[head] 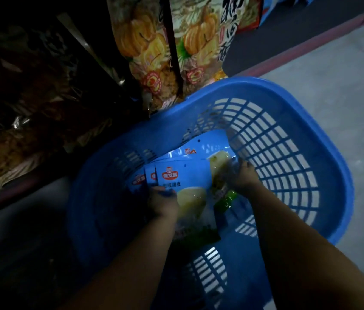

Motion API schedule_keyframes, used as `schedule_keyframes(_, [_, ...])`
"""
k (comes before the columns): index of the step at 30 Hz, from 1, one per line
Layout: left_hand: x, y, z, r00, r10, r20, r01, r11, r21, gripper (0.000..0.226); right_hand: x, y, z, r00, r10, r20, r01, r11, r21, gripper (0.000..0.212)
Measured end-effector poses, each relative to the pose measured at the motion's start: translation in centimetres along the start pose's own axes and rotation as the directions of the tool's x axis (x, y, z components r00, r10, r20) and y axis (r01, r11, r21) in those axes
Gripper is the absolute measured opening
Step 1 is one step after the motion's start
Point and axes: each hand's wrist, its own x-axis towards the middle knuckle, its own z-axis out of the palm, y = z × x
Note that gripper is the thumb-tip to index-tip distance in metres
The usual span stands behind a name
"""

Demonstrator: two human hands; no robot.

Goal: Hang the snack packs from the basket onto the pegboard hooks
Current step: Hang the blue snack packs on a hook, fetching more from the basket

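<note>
Reaching into the blue basket (288, 104) on the floor, the left hand (163, 203) and right hand (242, 175) each grip blue snack packs (176, 175), apparently gathering a bunch to hang beside the pumpkin-print bags (145, 52).

Blue snack packs (183, 175) lie fanned inside the blue basket (292, 121).
</note>
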Motion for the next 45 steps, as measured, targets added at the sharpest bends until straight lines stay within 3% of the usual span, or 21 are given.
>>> schedule_keyframes(4, [-0.1,0.8,0.0,0.99,-0.023,0.137,0.027,0.999,-0.028,0.043,0.3,-0.8,1.6,0.997,0.067,-0.048,-0.061,0.991,0.121,0.083])
schedule_keyframes(7, [0.3,1.8,-0.3,0.97,-0.008,0.245,0.004,1.0,0.016,0.021,0.2,-1.1,2.7,0.994,0.049,-0.096,-0.056,0.996,-0.076,0.079])
schedule_keyframes(11, [1.2,3.5,-1.3,0.975,0.113,0.192,-0.13,0.988,0.077,0.02,0.0,-0.9,3.6,0.992,0.056,-0.115,-0.081,0.972,-0.22,0.078])
schedule_keyframes(16, [1.6,3.6,-1.9,0.967,0.129,0.222,-0.176,0.962,0.21,0.025,-0.2,-0.1,4.7,0.993,0.051,-0.103,-0.067,0.985,-0.161,0.086])
schedule_keyframes(19, [1.1,3.5,-1.6,0.956,0.106,0.275,-0.166,0.964,0.206,0.025,0.0,-0.5,4.2,0.979,0.162,-0.126,-0.163,0.987,-0.001,0.098])
schedule_keyframes(22, [1.1,3.2,-1.7,0.95,0.075,0.302,-0.135,0.974,0.181,0.023,0.7,-0.2,3.7,0.968,0.245,-0.052,-0.236,0.963,0.13,0.102])
schedule_keyframes(24, [1.1,3.2,-1.8,0.952,0.056,0.302,-0.11,0.98,0.165,0.023,1.0,0.2,3.6,0.964,0.266,0.023,-0.266,0.95,0.161,0.098])
schedule_keyframes(27, [1.0,3.3,-2.0,0.951,0.038,0.307,-0.079,0.989,0.123,0.023,0.8,0.3,3.1,0.973,0.221,0.07,-0.226,0.972,0.068,0.084])
schedule_keyframes(30, [0.6,3.6,-2.3,0.95,0.049,0.308,-0.067,0.996,0.051,0.019,0.0,0.1,2.1,0.985,0.17,0.039,-0.175,0.959,0.223,0.067])
schedule_keyframes(33, [-0.5,4.1,-2.8,0.945,0.071,0.319,-0.066,0.997,-0.027,0.013,-2.3,-0.6,0.5,0.982,0.176,-0.072,-0.127,0.888,0.441,0.045])
schedule_keyframes(38, [-3.7,4.8,-4.8,0.928,0.11,0.357,-0.041,0.98,-0.195,0.009,-8.9,-1.0,-4.2,0.938,0.026,-0.345,0.117,0.914,0.388,0.029])
schedule_keyframes(45, [-13.7,9.3,-12.6,0.915,0.28,0.292,-0.19,0.935,-0.3,0.011,-22.9,-3.5,-10.9,0.915,0.122,-0.383,0.166,0.752,0.637,0.02])
